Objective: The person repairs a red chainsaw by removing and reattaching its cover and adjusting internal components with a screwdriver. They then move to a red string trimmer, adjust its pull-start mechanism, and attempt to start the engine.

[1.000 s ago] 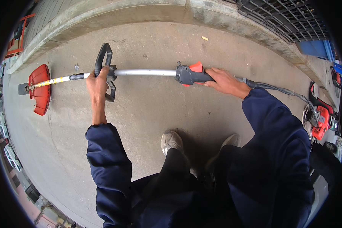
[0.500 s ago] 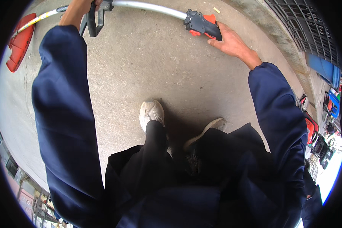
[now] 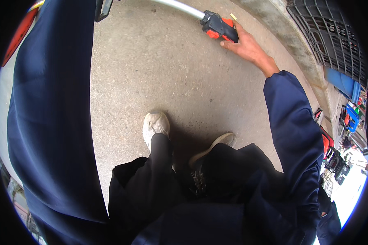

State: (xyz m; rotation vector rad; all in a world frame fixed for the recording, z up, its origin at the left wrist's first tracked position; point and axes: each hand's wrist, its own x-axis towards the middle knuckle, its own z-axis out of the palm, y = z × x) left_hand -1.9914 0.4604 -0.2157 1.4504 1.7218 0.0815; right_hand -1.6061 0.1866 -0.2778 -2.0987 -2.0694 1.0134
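Note:
At the upper middle, my right hand [image 3: 249, 47] is closed round the black and red throttle grip [image 3: 218, 27] of a brush cutter. Its silvery shaft [image 3: 178, 5] runs up and left, out of the picture. Part of a black loop handle [image 3: 104, 10] shows at the top edge, beside my left sleeve [image 3: 55, 102]. My left hand lies beyond the top edge and is hidden from view. Far to the left, a red guard [image 3: 19, 37] is partly covered by that sleeve.
My pale shoes [image 3: 156, 124] stand on the concrete floor [image 3: 151, 69]. A concrete ledge [image 3: 292, 34] borders it at the right, with a black grid crate [image 3: 333, 34] and a blue container [image 3: 341, 83]. Lower down, red and black equipment [image 3: 333, 157] stands beside my right arm.
My left arm has reached farther up, taking the hand out of view. The loop handle and red guard have shifted up toward the edge. My right hand keeps its hold.

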